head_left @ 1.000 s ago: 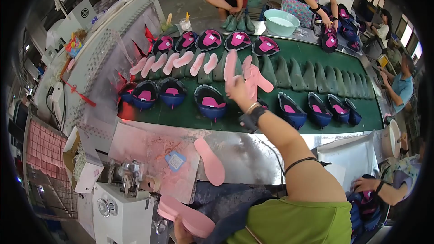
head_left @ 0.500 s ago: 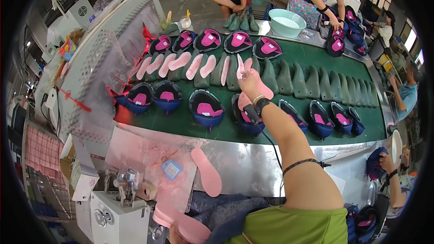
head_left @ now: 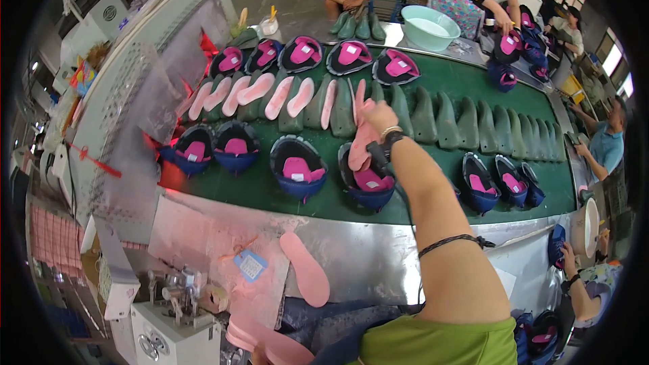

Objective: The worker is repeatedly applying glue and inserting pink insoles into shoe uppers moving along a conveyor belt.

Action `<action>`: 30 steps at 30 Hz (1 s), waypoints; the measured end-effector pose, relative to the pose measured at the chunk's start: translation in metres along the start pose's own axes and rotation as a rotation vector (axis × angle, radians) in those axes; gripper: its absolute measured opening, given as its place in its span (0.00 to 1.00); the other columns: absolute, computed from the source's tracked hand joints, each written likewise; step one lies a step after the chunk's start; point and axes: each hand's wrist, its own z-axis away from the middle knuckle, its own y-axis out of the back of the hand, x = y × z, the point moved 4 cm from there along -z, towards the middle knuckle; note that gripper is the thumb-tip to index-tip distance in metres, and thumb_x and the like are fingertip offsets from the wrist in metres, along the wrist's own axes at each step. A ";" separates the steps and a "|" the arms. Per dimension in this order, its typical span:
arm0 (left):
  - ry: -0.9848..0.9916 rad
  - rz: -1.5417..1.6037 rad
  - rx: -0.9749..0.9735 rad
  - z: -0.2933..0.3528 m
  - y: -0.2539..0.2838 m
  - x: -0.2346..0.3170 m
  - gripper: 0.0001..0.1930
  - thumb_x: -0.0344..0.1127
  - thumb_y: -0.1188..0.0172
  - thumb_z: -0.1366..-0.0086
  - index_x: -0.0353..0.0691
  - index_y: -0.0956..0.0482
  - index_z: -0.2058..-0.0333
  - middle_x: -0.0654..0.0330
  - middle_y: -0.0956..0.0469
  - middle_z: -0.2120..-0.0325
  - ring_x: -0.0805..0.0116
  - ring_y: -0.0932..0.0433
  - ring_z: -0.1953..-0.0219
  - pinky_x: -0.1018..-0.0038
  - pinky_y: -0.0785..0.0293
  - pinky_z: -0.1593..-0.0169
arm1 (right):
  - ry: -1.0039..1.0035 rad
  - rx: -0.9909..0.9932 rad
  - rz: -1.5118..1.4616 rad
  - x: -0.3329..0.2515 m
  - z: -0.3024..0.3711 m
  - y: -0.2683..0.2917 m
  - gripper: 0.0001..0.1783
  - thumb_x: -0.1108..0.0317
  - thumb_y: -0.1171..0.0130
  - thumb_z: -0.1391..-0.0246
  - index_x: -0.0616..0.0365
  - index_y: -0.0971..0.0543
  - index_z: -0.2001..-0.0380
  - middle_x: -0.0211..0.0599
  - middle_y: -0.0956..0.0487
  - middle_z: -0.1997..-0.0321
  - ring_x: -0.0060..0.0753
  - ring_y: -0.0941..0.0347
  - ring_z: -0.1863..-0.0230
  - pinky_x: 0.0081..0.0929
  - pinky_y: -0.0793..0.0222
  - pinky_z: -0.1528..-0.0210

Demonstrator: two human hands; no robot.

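Note:
Out over the green conveyor belt (head_left: 405, 209), my right hand (head_left: 378, 118) is closed on a pink insole (head_left: 359, 152) that hangs below the fingers. A thin pink strip rises just above that hand; whether it is gripped too I cannot tell. Around it stands a row of dark green shoe lasts (head_left: 446, 122). Several on the left carry pink insoles (head_left: 277, 98). At the lower edge my left hand (head_left: 259, 355), mostly cut off, holds a stack of pink insoles (head_left: 287, 346). One loose insole (head_left: 305, 270) lies on the metal ledge.
Navy shoe uppers (head_left: 301, 169) with pink linings line both sides of the lasts. A white machine (head_left: 172, 331) and a blue tag (head_left: 250, 265) are at the near left. Across the belt are a pale green basin (head_left: 429, 27) and a co-worker (head_left: 476, 0) handling uppers.
The insole in my right hand has turned from nearly flat-on to hanging narrow and bunched, close above an upper. My right hand has shifted slightly right. The view has swung a little.

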 end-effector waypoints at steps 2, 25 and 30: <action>0.007 -0.020 -0.001 -0.004 -0.012 0.004 0.26 0.51 0.46 0.29 0.36 0.30 0.43 0.51 0.24 0.48 0.54 0.25 0.47 0.60 0.29 0.42 | 0.293 -0.050 0.251 -0.023 0.006 -0.012 0.24 0.48 0.50 0.41 0.56 0.20 0.55 0.49 0.18 0.54 0.54 0.19 0.51 0.51 0.23 0.50; -0.741 -0.610 -0.219 0.043 -0.007 -0.013 0.17 0.40 0.47 0.30 0.31 0.23 0.53 0.53 0.20 0.55 0.59 0.20 0.53 0.64 0.24 0.46 | 0.397 -0.830 -0.947 0.006 0.275 0.072 0.38 0.64 0.32 0.44 0.62 0.36 0.34 0.37 0.26 0.39 0.25 0.31 0.39 0.30 0.34 0.36; -0.349 0.040 -0.114 0.037 0.016 -0.039 0.21 0.39 0.44 0.31 0.32 0.27 0.45 0.55 0.20 0.52 0.61 0.20 0.49 0.67 0.24 0.44 | 0.335 -1.128 -0.927 0.006 0.372 0.028 0.37 0.66 0.34 0.42 0.63 0.38 0.33 0.37 0.27 0.39 0.26 0.31 0.38 0.31 0.36 0.35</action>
